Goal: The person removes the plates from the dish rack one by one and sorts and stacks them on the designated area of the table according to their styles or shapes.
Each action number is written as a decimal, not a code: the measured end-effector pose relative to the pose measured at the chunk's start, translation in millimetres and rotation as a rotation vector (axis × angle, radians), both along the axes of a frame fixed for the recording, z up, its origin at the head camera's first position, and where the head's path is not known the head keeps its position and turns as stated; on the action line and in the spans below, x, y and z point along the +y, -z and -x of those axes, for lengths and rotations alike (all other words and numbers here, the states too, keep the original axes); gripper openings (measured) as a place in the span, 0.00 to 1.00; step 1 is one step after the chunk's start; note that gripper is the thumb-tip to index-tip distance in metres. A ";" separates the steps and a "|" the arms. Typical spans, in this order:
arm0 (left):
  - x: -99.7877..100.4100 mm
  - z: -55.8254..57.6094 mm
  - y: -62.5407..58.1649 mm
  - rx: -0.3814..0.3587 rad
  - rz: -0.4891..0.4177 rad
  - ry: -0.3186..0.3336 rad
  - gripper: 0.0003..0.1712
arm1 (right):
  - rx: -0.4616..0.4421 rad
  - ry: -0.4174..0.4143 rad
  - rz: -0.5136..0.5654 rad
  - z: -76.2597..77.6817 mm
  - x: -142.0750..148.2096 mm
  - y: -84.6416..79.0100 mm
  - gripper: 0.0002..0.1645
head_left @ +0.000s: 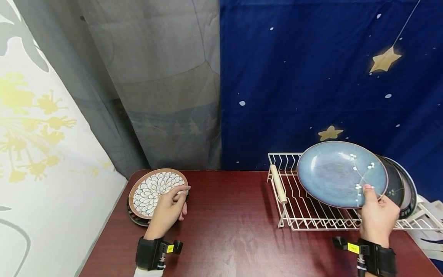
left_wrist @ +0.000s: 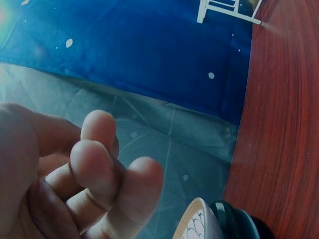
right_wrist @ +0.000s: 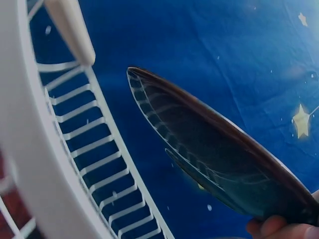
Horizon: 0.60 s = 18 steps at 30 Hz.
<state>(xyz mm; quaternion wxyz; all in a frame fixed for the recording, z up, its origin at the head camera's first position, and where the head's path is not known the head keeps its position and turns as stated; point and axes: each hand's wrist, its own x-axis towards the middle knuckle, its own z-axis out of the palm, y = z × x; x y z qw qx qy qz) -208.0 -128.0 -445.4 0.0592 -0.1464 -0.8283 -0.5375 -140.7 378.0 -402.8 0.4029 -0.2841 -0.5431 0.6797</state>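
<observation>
A blue plate (head_left: 340,173) is held tilted over the white wire rack (head_left: 322,229) at the right, its right near edge pinched between the right hand's (head_left: 378,217) thumb, on the face, and fingers beneath. Gripped on one side only, it could pivot or slip; it might also knock the dark plates (head_left: 394,181) leaning behind it if swung right. The left hand (head_left: 169,207), fingers loosely curled with tips close together, holds nothing; lowered carelessly, it could nudge the petal-patterned plate (head_left: 154,192) stacked at the left. The reddish wooden table (head_left: 225,215) lies underneath, with grey (head_left: 166,77) and starry blue curtains (head_left: 294,77) along its far side.
</observation>
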 end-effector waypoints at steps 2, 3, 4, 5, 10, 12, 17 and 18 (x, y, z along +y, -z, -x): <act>0.0 0.7 0.5 0.005 0.004 0.006 0.13 | 0.035 -0.051 0.069 1.0 -4.1 -2.3 0.10; 0.1 1.0 0.5 0.009 0.006 0.010 0.13 | 0.050 -0.076 0.098 1.4 -6.1 -3.2 0.10; 0.1 1.2 0.6 0.010 0.008 0.013 0.13 | 0.053 -0.096 0.127 1.5 -7.8 -4.0 0.11; 0.2 1.2 0.3 0.010 0.009 0.014 0.13 | 0.060 -0.113 0.140 1.4 -9.6 -4.7 0.11; 3.3 -1.4 -5.5 0.006 0.013 0.001 0.13 | 0.091 -0.235 0.200 0.4 -19.0 -8.0 0.11; 6.4 -5.4 -12.7 0.004 0.005 -0.005 0.13 | 0.081 -0.290 0.204 -0.3 -23.1 -9.2 0.11; 15.4 -17.6 -32.2 -0.024 0.001 -0.005 0.12 | 0.074 -0.411 0.219 -0.7 -32.4 -9.5 0.11; 16.8 -18.9 -33.9 -0.034 0.005 -0.001 0.12 | 0.081 -0.432 0.221 -0.3 -34.2 -9.3 0.11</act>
